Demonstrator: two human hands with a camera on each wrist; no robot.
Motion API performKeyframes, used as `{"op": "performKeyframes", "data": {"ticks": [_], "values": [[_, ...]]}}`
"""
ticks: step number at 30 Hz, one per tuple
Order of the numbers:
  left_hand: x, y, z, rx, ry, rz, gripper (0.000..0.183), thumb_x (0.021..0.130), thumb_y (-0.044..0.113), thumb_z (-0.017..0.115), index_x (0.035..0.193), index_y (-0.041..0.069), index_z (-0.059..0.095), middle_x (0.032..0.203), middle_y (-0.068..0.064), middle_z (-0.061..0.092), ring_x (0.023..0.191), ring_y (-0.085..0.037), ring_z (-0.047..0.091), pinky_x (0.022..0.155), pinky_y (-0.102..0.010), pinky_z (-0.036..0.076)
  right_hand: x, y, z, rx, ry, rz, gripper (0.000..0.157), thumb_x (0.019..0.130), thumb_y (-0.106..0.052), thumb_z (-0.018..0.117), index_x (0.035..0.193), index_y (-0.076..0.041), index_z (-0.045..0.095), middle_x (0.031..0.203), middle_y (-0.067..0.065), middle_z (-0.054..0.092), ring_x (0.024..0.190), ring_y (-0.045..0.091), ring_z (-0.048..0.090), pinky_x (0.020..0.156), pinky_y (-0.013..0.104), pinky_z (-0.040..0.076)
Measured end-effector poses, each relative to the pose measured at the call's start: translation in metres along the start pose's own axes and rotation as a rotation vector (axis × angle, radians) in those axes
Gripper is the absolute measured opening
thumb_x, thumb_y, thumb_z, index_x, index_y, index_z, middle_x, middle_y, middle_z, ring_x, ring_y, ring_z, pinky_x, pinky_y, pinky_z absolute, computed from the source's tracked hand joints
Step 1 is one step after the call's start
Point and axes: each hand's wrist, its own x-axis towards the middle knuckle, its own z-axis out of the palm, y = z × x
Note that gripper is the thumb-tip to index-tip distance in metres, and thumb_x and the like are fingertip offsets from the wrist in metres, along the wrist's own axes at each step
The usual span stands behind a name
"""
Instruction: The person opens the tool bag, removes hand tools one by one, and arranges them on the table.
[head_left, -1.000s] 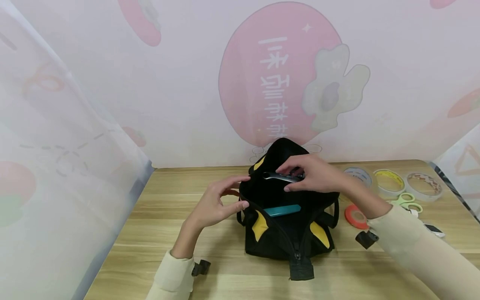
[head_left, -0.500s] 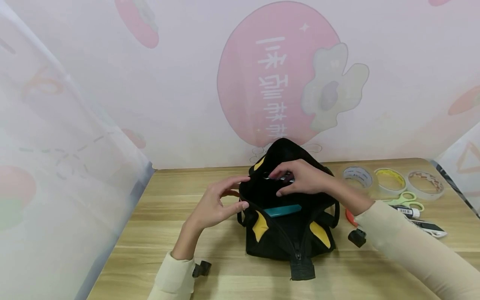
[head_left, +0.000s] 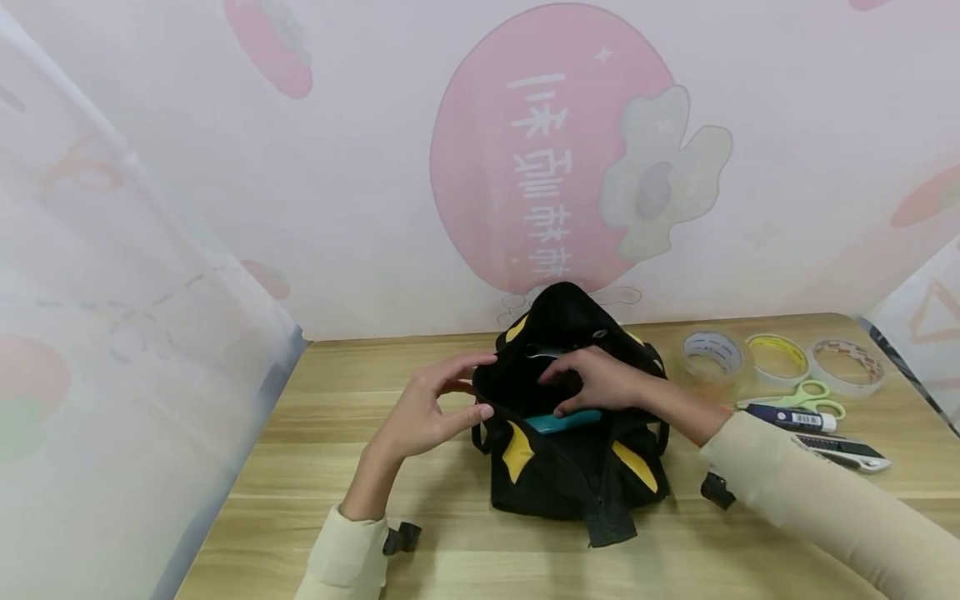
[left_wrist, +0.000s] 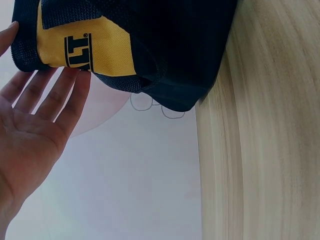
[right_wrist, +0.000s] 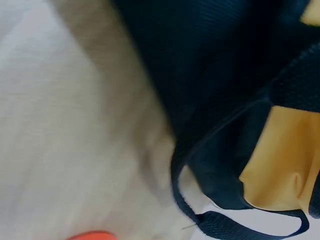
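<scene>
A black tool bag with yellow panels (head_left: 517, 454) stands unzipped on the table, its mouth facing up. My left hand (head_left: 431, 408) touches the bag's left rim, thumb and fingers spread apart along it. In the left wrist view, the left hand's fingers (left_wrist: 60, 100) lie fairly straight against the yellow side panel. Inside the bag mouth, my right hand (head_left: 603, 382) hovers with fingers loosely bent and nothing visible between them. Behind its fingertips a metal wrench (head_left: 543, 352) lies against the bag's far inner side, and near its thumb is a teal, flat-sided object (head_left: 558, 422).
To the right lie a blue-grey tape roll (head_left: 712, 352), a yellow-cored roll (head_left: 780, 357) and a clear roll (head_left: 847, 367). Nearer are green scissors (head_left: 812, 398), a dark glue-like tube (head_left: 791, 417) and a utility knife (head_left: 847, 450). A red ring (right_wrist: 92, 236) shows in the right wrist view.
My right hand has lowered the wrench into the bag, let go of it and moved nearer the teal object. The bag's front zipper tab has swung slightly right. The left hand stays at the rim.
</scene>
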Motion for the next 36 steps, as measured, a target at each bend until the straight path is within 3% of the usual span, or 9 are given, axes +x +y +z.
{"op": "performKeyframes", "data": {"ticks": [11, 16, 20, 24, 30, 36], "values": [[0.000, 0.002, -0.002, 0.005, 0.003, -0.013, 0.060, 0.092, 0.006, 0.082, 0.149, 0.011, 0.062, 0.143, -0.011, 0.070, 0.117, -0.033, 0.073, 0.098, -0.037, 0.066, 0.002, 0.009, 0.016, -0.035, -0.015, 0.019, 0.042, 0.081, -0.019, 0.095, 0.120, -0.013, 0.080, 0.126, 0.005, 0.079, 0.122, 0.028, 0.070, 0.103, 0.047, 0.060], [0.000, 0.002, -0.003, 0.003, 0.005, -0.008, 0.060, 0.092, 0.006, 0.083, 0.148, 0.011, 0.063, 0.140, -0.013, 0.072, 0.116, -0.034, 0.073, 0.096, -0.036, 0.066, 0.004, 0.013, 0.022, -0.063, -0.030, 0.028, 0.043, 0.078, -0.019, 0.098, 0.118, -0.014, 0.081, 0.126, 0.005, 0.079, 0.113, 0.019, 0.070, 0.095, 0.036, 0.059], [0.000, 0.001, -0.003, 0.001, 0.003, -0.003, 0.059, 0.092, 0.005, 0.083, 0.148, 0.010, 0.063, 0.138, -0.012, 0.072, 0.116, -0.035, 0.074, 0.097, -0.036, 0.066, 0.003, 0.014, 0.025, -0.066, -0.047, 0.035, 0.040, 0.078, -0.018, 0.097, 0.115, -0.016, 0.082, 0.122, 0.003, 0.080, 0.102, 0.010, 0.066, 0.096, 0.037, 0.055], [0.000, 0.002, -0.003, 0.005, 0.003, 0.003, 0.059, 0.092, 0.006, 0.083, 0.148, 0.010, 0.063, 0.139, -0.012, 0.072, 0.114, -0.035, 0.074, 0.097, -0.036, 0.066, 0.003, 0.014, 0.025, -0.060, -0.058, 0.046, 0.034, 0.081, -0.015, 0.095, 0.113, -0.017, 0.082, 0.116, 0.000, 0.081, 0.093, 0.007, 0.063, 0.095, 0.035, 0.052], [-0.001, 0.003, -0.002, 0.004, 0.001, -0.013, 0.059, 0.092, 0.007, 0.083, 0.148, 0.010, 0.063, 0.141, -0.010, 0.072, 0.115, -0.033, 0.074, 0.097, -0.037, 0.066, 0.000, 0.012, 0.020, -0.031, -0.017, 0.031, 0.031, 0.083, -0.009, 0.091, 0.113, -0.013, 0.082, 0.112, 0.003, 0.081, 0.085, 0.007, 0.062, 0.073, 0.018, 0.052], [-0.001, 0.003, -0.001, 0.006, 0.003, -0.013, 0.060, 0.092, 0.007, 0.084, 0.148, 0.010, 0.063, 0.142, -0.009, 0.071, 0.117, -0.027, 0.073, 0.097, -0.038, 0.066, -0.003, 0.004, 0.006, -0.038, 0.044, 0.011, 0.031, 0.084, -0.008, 0.090, 0.113, -0.014, 0.083, 0.111, 0.001, 0.081, 0.093, 0.010, 0.069, 0.079, 0.025, 0.060]]}}
